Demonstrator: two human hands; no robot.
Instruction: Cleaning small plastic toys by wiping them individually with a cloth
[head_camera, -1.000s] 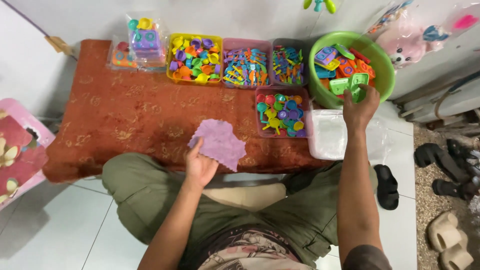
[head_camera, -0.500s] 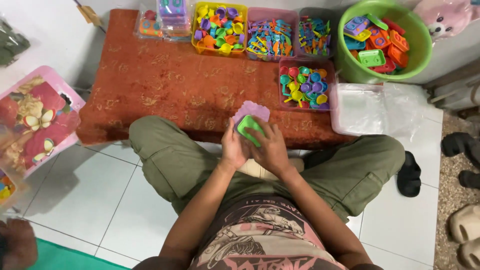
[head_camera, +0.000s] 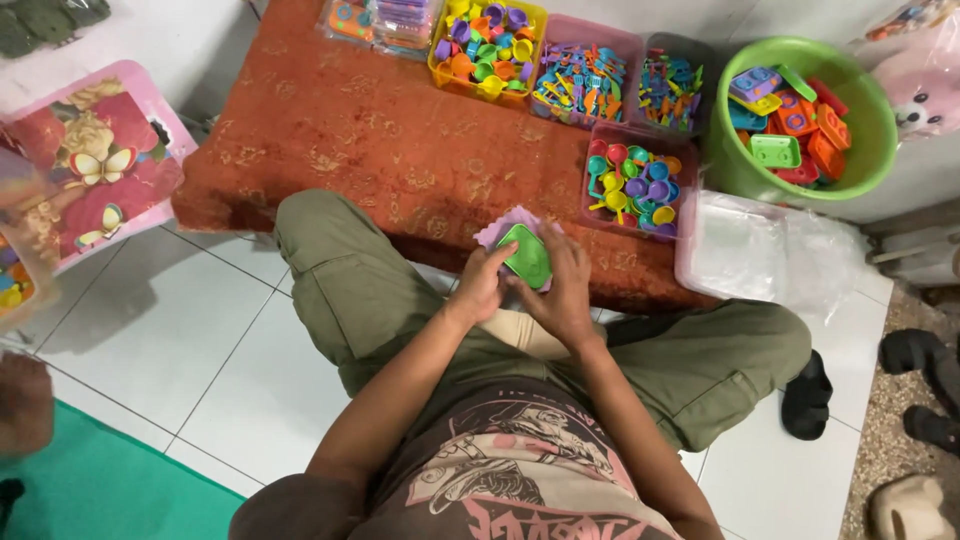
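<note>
The person sits on the floor at a low bench covered in a rust-red cloth. Both hands meet over its near edge. The left hand and right hand each have their grip closed on the same green tile, a small flat plastic square, with a lilac cloth bunched beneath it. Fingers pinch the tile at its side edges, thumbs over the top face.

The tile looks light and stiff, probably a little slick; holding it by opposite edges seems the surest way. The cloth is soft and limp and would fold wherever it is pinched.

Just beyond the grip sits a pink tray of small coloured pieces. Farther to the right is a green bowl of similar tiles, and beside the right hand a clear tub.
</note>
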